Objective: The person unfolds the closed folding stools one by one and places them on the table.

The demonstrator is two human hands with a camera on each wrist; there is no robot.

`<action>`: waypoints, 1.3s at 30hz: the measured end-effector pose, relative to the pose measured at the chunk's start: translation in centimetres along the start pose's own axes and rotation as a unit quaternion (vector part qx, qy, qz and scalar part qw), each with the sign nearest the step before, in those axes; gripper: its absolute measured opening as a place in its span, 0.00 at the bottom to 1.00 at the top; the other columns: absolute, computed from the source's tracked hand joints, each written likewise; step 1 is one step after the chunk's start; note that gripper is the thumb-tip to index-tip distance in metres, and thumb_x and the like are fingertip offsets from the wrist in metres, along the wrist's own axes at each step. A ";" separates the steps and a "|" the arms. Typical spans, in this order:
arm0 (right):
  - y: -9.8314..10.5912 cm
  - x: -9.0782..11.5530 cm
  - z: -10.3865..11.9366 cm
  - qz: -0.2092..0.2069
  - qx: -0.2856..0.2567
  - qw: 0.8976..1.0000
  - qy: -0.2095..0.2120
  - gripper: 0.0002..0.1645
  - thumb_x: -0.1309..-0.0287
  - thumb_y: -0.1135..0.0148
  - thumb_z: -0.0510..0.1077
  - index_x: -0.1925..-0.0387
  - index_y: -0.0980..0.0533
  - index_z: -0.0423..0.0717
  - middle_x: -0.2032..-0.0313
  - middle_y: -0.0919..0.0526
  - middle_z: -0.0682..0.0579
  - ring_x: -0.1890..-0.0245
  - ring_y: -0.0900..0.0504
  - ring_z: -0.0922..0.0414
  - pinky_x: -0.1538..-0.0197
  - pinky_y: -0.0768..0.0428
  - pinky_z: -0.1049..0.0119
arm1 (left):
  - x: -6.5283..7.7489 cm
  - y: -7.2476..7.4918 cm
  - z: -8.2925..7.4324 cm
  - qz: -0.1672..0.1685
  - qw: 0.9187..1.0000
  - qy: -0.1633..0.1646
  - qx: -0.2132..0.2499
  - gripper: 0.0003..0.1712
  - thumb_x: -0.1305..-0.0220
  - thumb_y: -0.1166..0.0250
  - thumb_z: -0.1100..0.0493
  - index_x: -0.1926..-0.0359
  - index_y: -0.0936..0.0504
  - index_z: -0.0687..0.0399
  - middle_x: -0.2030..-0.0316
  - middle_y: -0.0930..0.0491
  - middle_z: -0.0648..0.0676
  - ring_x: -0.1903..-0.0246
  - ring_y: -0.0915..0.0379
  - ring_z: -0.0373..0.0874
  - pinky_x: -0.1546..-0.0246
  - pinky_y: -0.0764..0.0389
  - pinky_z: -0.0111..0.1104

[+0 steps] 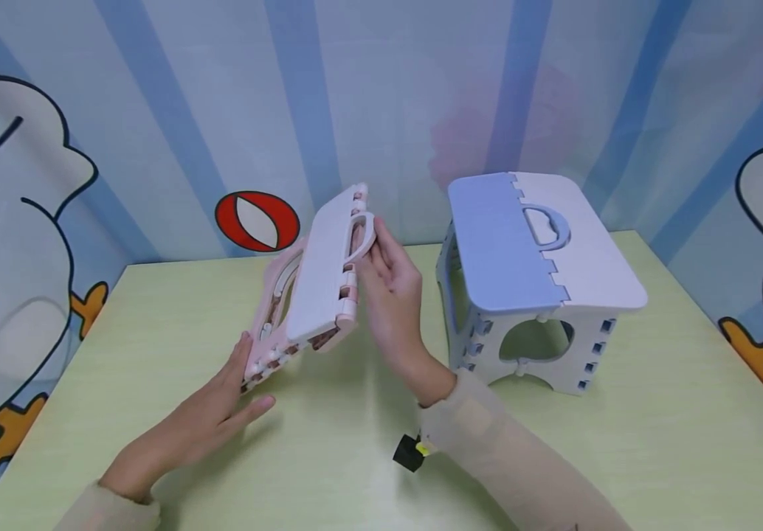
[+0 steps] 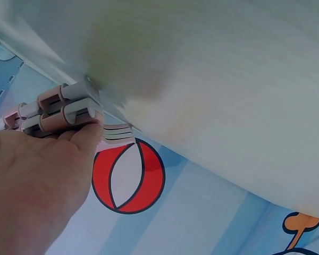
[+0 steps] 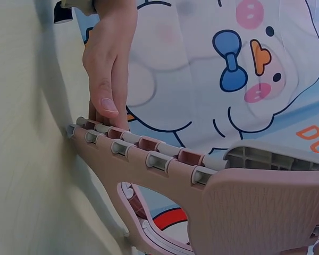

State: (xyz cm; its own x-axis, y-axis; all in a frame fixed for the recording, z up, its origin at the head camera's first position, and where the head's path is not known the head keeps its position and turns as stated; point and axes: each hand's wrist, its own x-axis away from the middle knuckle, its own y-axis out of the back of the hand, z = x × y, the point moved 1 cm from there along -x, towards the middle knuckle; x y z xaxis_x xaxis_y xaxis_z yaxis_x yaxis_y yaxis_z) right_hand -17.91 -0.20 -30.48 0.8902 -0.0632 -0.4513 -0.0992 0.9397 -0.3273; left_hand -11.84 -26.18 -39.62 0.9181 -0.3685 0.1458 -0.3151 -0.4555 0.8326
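A partly folded pink-and-white folding stool [image 1: 322,273] is tilted above the table. My right hand [image 1: 391,302] holds it at the pale handle on its upper right edge; part of those fingers is hidden behind the handle. At the lower left, my left hand [image 1: 205,417] touches the hinged pink edge with straight fingers, its thumb held apart. The left wrist view shows the left hand [image 2: 37,186] against the hinge knuckles [image 2: 58,114]. Seen from the right wrist, the stool's pink side [image 3: 266,212] has an oval opening, and the left hand [image 3: 109,64] is at its far end.
An unfolded blue-and-white folding stool [image 1: 547,243] stands upright on the right of the pale green table [image 1: 328,472]. A small black item [image 1: 409,453] is by the right sleeve [image 1: 488,435]. Behind the table is a printed backdrop [image 1: 381,110] with a red-and-white ball picture.
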 end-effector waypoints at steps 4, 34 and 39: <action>-0.3 0.0 0.0 0.016 -0.001 1.000 0.012 0.33 0.28 0.51 0.30 0.26 0.47 0.31 0.26 0.43 0.42 0.28 0.41 0.55 0.34 0.33 0.64 | 0.1 0.0 0.0 0.002 1.000 -0.003 0.015 0.55 0.27 0.47 0.37 0.23 0.78 0.46 0.22 0.74 0.56 0.25 0.66 0.60 0.32 0.48 0.60; -1.3 -1.0 -1.1 0.109 0.077 0.985 0.111 0.32 0.24 0.62 0.41 0.25 0.49 0.34 0.23 0.51 0.49 0.25 0.49 0.57 0.30 0.39 0.62 | 0.2 -0.1 0.3 -0.017 0.997 -0.027 0.076 0.44 0.20 0.55 0.47 0.23 0.77 0.40 0.22 0.69 0.59 0.25 0.65 0.60 0.33 0.50 0.62; -1.8 -1.2 -0.6 0.102 0.120 0.981 0.111 0.32 0.24 0.60 0.44 0.26 0.46 0.33 0.24 0.49 0.49 0.25 0.51 0.60 0.28 0.42 0.63 | 0.2 0.0 0.3 -0.016 0.996 -0.022 0.082 0.42 0.19 0.56 0.47 0.23 0.77 0.40 0.22 0.69 0.60 0.25 0.65 0.62 0.33 0.50 0.63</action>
State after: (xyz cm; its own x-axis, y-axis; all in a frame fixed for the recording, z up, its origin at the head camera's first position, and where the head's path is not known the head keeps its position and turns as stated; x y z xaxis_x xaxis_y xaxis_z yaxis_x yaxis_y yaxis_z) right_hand -19.06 -2.06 -29.84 0.7408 0.0885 -0.6659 -0.1352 0.9906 -0.0187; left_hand -11.73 -26.47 -39.78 0.9182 -0.3852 0.0929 -0.3234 -0.5931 0.7373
